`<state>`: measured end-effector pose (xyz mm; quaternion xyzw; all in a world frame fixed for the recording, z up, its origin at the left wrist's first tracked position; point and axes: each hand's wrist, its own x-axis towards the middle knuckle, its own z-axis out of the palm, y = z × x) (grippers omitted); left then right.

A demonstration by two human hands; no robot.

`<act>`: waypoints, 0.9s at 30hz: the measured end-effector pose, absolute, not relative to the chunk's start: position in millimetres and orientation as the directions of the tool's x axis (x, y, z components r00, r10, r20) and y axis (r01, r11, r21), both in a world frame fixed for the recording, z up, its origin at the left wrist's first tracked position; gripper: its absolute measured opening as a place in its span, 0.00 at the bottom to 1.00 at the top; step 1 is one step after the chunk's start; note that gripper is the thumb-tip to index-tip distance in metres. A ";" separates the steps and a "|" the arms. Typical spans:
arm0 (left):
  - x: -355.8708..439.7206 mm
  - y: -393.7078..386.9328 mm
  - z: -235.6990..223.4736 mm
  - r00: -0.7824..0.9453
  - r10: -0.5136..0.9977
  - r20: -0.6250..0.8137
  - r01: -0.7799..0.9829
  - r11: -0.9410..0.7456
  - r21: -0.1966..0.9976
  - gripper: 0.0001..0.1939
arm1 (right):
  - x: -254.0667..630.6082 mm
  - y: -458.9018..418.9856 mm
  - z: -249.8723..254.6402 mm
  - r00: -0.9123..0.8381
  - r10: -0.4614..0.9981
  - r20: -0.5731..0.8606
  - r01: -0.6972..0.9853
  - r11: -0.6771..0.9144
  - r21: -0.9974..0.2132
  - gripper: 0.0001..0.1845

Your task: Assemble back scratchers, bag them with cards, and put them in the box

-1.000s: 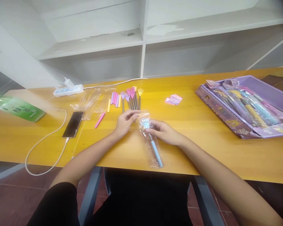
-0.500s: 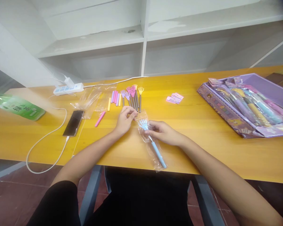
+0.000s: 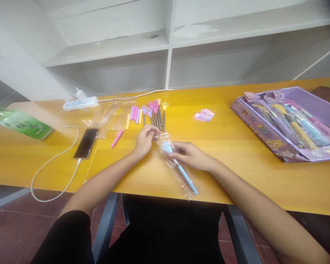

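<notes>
A: ok, which step is this? I see a blue back scratcher (image 3: 184,175) in a clear plastic bag (image 3: 172,165), left of the purple display box (image 3: 266,134) and closer to the front edge of the table (image 3: 291,187).

B: bagging, I'd say. The scratcher's already inside, claw at the bag's top end, so probably the bit where that end gets sorted.

A: and the hands?

B: right hand (image 3: 189,155) has thumb and fingers closed round the neck just below the claw, looks like through the film. Left hand (image 3: 145,140), further left of the box, is loosely curled with fingertips at the bag's top corner. Can't tell if it's actually pinching.

A: next move?

B: imo it calls for a flat pinch along that top edge, right hand steadying the neck. Thin film probably crumples easily.
</notes>
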<state>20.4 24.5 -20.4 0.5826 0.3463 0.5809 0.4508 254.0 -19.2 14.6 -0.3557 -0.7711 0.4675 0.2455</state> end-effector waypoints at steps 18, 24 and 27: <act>23.3 27.2 -21.7 0.329 0.940 0.089 -0.327 0.025 0.945 0.08 | 254.5 -16.4 14.6 -0.590 0.804 0.075 0.397 0.370 -0.840 0.21; 17.7 30.2 -14.9 0.262 0.965 0.031 -0.341 0.063 0.938 0.08 | 255.9 -18.5 16.0 -0.621 0.782 0.063 0.378 0.369 -0.849 0.21; 15.5 30.9 -12.0 0.206 0.975 0.087 -0.329 -0.015 0.944 0.08 | 256.3 -20.1 17.8 -0.641 0.765 0.065 0.359 0.374 -0.855 0.21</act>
